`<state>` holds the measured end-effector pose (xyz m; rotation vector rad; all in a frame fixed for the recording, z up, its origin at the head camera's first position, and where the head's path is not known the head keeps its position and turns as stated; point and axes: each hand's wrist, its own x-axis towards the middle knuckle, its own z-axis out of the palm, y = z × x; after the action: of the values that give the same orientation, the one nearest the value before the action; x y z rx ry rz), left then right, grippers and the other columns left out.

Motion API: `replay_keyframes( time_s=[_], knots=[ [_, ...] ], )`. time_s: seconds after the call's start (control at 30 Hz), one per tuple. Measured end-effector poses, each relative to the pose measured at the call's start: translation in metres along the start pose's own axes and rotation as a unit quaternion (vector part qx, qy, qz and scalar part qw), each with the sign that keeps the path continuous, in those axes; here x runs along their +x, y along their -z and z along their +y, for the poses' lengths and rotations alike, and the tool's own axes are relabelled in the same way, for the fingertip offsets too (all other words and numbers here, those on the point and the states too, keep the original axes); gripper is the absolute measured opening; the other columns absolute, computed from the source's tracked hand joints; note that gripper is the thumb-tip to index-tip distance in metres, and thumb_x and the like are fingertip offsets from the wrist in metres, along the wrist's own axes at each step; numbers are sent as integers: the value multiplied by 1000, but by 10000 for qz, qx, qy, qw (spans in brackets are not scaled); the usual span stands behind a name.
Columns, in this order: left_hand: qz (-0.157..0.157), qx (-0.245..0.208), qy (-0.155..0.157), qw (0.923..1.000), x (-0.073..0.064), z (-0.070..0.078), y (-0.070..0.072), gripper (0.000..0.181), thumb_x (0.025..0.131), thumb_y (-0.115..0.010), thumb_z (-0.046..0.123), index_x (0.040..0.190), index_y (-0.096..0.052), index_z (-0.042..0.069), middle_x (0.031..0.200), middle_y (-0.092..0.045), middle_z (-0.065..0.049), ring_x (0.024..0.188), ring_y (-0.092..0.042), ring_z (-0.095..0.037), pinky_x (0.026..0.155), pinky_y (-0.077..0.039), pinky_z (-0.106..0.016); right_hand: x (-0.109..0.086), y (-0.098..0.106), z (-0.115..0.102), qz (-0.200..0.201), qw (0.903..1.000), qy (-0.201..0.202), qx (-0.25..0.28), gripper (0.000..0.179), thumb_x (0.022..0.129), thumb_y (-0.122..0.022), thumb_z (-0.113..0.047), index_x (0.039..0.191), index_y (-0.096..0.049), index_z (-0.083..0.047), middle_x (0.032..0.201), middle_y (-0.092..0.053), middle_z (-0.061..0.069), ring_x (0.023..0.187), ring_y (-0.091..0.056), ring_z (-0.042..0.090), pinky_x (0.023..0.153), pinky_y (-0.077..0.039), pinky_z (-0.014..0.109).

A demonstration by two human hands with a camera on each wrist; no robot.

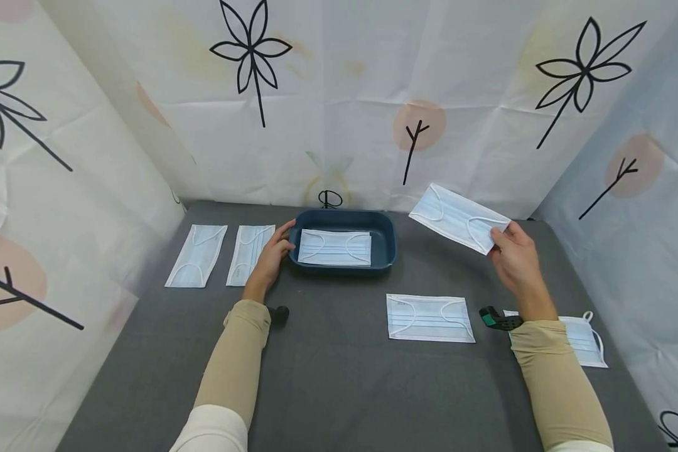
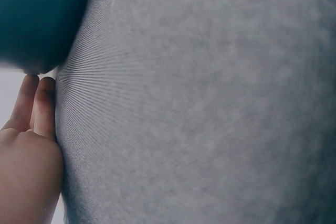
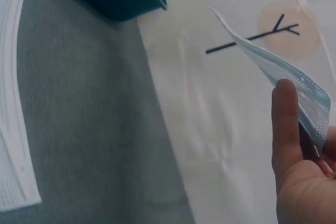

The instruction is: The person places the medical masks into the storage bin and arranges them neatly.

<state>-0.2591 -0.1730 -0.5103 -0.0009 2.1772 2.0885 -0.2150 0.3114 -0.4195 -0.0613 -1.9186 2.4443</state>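
From the head view, I see the person's right hand (image 1: 516, 257) off to the right of the blue tray (image 1: 383, 251), its thumb and fingers pinching one end of a face mask (image 1: 454, 216). That mask looks lifted clear of the desk (image 1: 344, 389), apart from the tray; its long axis slants, the free end pointing towards the tray and higher up, the pinched end away. The mask in the tray (image 1: 334, 248) lies along the tray's length, so the two axes don't match, and to my eye that angle and the gap are what count. The left hand (image 1: 268, 260) is the nearer one to the tray, its fingers against the left end. Two masks (image 1: 196, 256) (image 1: 250, 254) lie left of the tray, another (image 1: 429, 319) in front and to the right, and one (image 1: 586, 339) farther right, partly behind the right wrist. In the left wrist view, two straight fingertips touch the tray's outside, not clenched round anything I can see; the thumb doesn't show. In the right wrist view, the pinched mask is nearly edge-on, stretching away from the fingers, with open space between it and the tray.
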Motion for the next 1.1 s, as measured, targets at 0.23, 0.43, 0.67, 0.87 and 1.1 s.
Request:
replay_keyframes(
  time_s=[0.23, 0.43, 0.67, 0.87, 1.1],
  knots=[
    [-180, -201, 140, 9995, -11, 22, -2, 67, 96, -43, -1, 161, -31, 12, 166, -26, -22, 152, -25, -37, 124, -21, -55, -2, -22, -8, -423, 9990, 135, 1, 61, 107, -45, -21, 161, -23, -5, 133, -52, -1, 117, -57, 8, 88, -55, 19],
    [-121, -163, 96, 9997, -8, 16, -2, 66, 97, -43, 0, 161, -33, 16, 166, -28, -19, 151, -27, -36, 124, -22, -53, -3, -41, -18, -755, 9968, 255, -8, 59, 108, -44, -22, 159, -23, -3, 138, -49, 4, 121, -56, 10, 91, -55, 20],
    [-90, -176, 136, 9997, -5, 12, -1, 66, 97, -43, 0, 161, -34, 17, 164, -30, -21, 150, -29, -36, 125, -22, -53, 6, -53, -14, -1049, 9940, 287, -98, 49, 109, -40, -18, 153, -28, 0, 131, -53, 2, 114, -62, 6, 90, -55, 17],
    [-6, -35, -25, 10000, 1, -2, 1, 67, 97, -44, 3, 160, -36, 22, 162, -34, -19, 147, -33, -34, 124, -25, -53, 15, -65, -9, -1074, 9930, 61, -485, 51, 110, -37, -18, 155, -26, 2, 129, -53, 1, 111, -61, 4, 88, -55, 16],
    [47, -22, 7, 10000, 1, -2, 2, 66, 96, -45, 4, 159, -38, 23, 161, -35, -18, 146, -34, -34, 123, -25, -53, 23, -88, -7, -1209, 9885, -273, -864, 49, 111, -33, -19, 156, -25, -1, 132, -50, 2, 110, -62, 3, 87, -56, 17]
  ],
)
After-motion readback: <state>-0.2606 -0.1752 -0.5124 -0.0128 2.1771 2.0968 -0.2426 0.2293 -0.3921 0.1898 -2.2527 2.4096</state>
